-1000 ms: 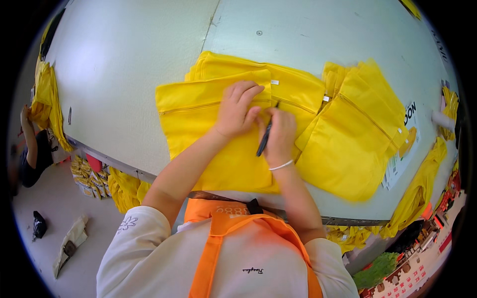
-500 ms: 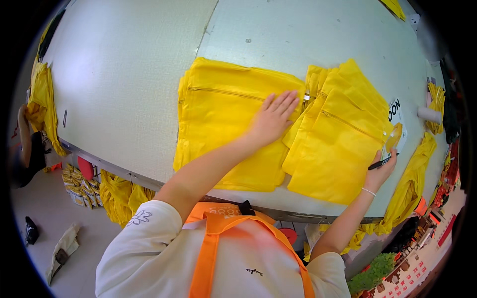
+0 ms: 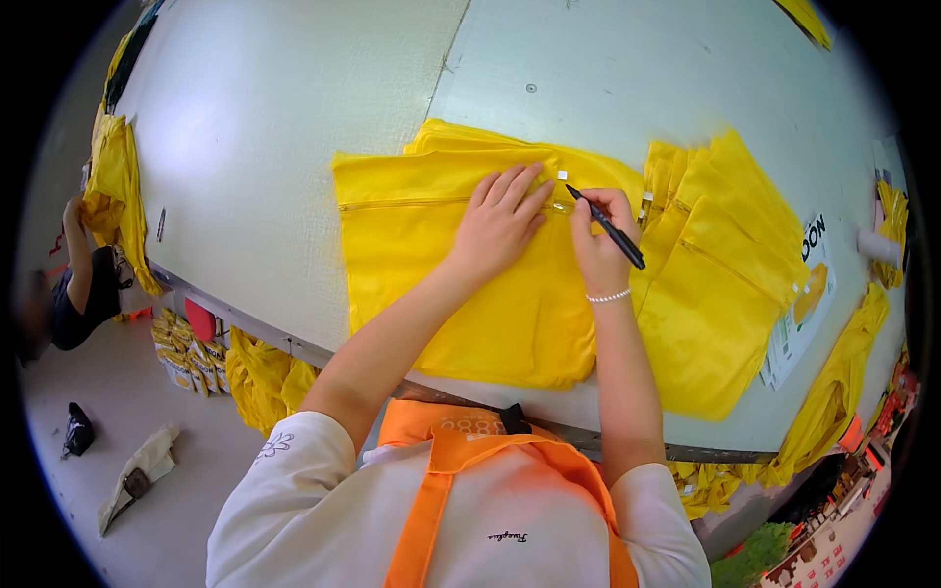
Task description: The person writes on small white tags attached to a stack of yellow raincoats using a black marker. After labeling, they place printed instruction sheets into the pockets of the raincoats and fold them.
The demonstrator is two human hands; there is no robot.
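A stack of yellow fabric pieces (image 3: 441,314) with zippers lies before me, its top piece shifted leftward over the others. Flat on that piece, just above the zipper, rest the outstretched fingers of my left hand (image 3: 495,230). My right hand (image 3: 600,245) grips a black pen (image 3: 619,242) over the stack's right part. The pen's tip points at a small white tag (image 3: 562,175) near the zipper's right end; whether it touches the fabric I cannot tell. A second, fanned pile of yellow zippered pieces (image 3: 720,284) lies beside my right hand.
White printed sheets (image 3: 809,294) stick out from under the right pile. More yellow fabric (image 3: 833,387) hangs over the table's right edge. At far left, another person's arm (image 3: 78,250) reaches to yellow cloth (image 3: 116,196). A small metal tool (image 3: 161,224) lies near the left edge.
My right hand has come left from the right pile's edge, still with the pen. The stack's top piece has slid left, and my left hand lies near its upper middle. The view has shifted slightly.
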